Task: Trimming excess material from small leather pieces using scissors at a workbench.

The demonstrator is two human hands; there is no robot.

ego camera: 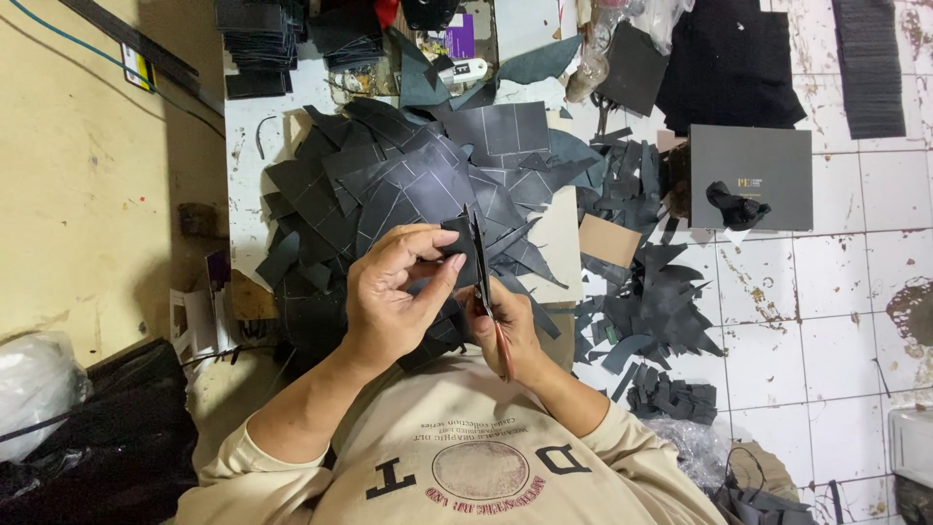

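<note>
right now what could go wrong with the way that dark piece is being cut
1. The left hand pinches the small dark piece right beside the scissors held by the right hand; the fingertips could get nicked.
2. The piece is small and held only at one edge, so it might twist in the grip and the cut may wander.
3. The heap of dark sheets lies directly beneath, so a dropped cut piece could get lost in it.
</note>
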